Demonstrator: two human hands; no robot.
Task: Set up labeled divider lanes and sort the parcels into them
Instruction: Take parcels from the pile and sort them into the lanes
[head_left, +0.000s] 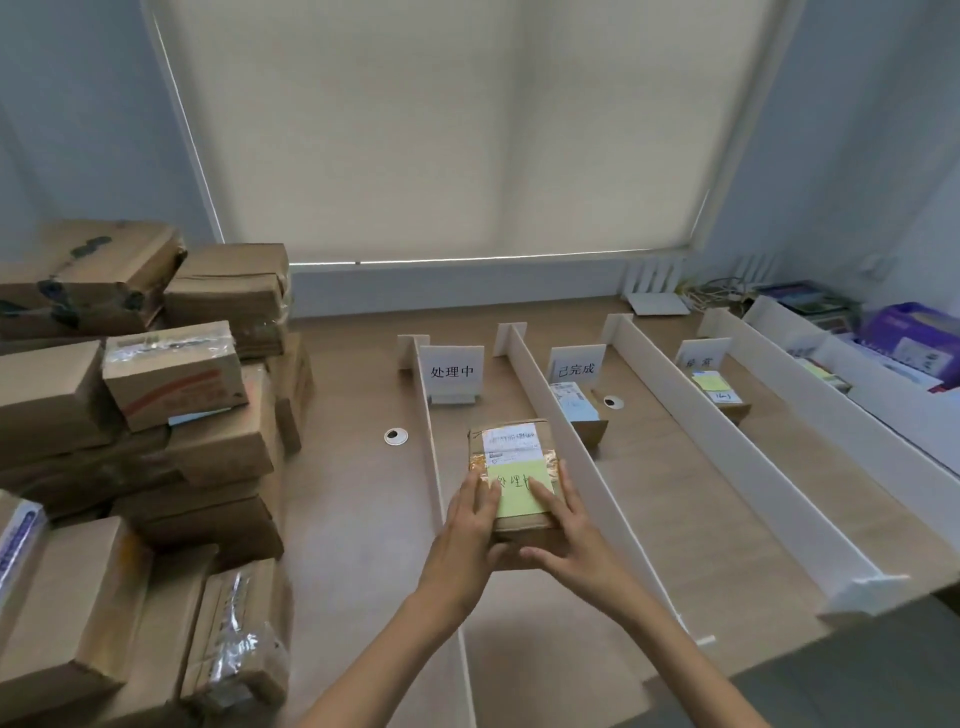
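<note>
Near: left hand (467, 525) and right hand (566, 540) jointly hold parcel (511, 447), fingers flat on top, thumbs at its near end | Parcel, green note (519, 493) up, long axis pointing at 处理中 sign (452, 371), short of it, between dividers (540, 395) | Right of sign: second-lane parcel (576, 410), third-lane parcel (722, 395).
</note>
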